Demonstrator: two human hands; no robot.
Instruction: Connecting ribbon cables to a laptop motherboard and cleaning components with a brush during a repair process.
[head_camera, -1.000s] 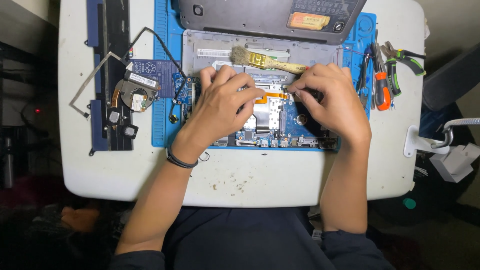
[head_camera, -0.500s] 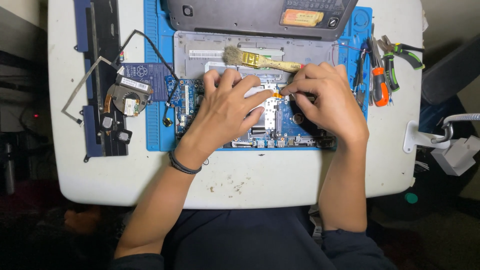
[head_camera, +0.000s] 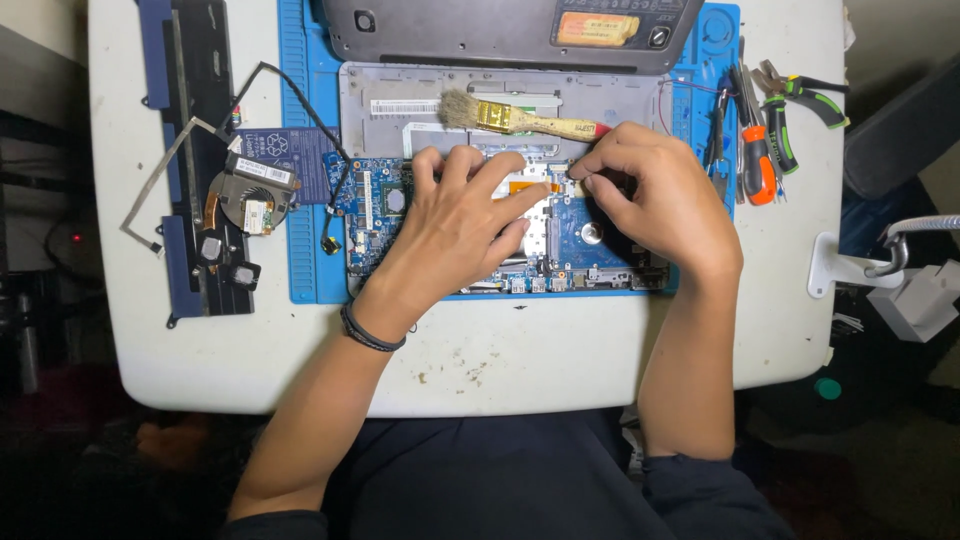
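While the left hand (head_camera: 455, 225) lies flat with fingers spread on the blue circuit board (head_camera: 375, 205), grasping nothing, the right hand (head_camera: 655, 195) pinches a small part at the board's upper edge; the part is too small to identify. The board sits in the grey laptop base (head_camera: 400, 100) on a ribbed blue mat (head_camera: 300, 150). A bristle brush (head_camera: 520, 120) with a brass ferrule lies just above the fingers. A round fan (head_camera: 245, 200) rests at left; pliers (head_camera: 790, 100) at right, on the white table (head_camera: 550, 350).
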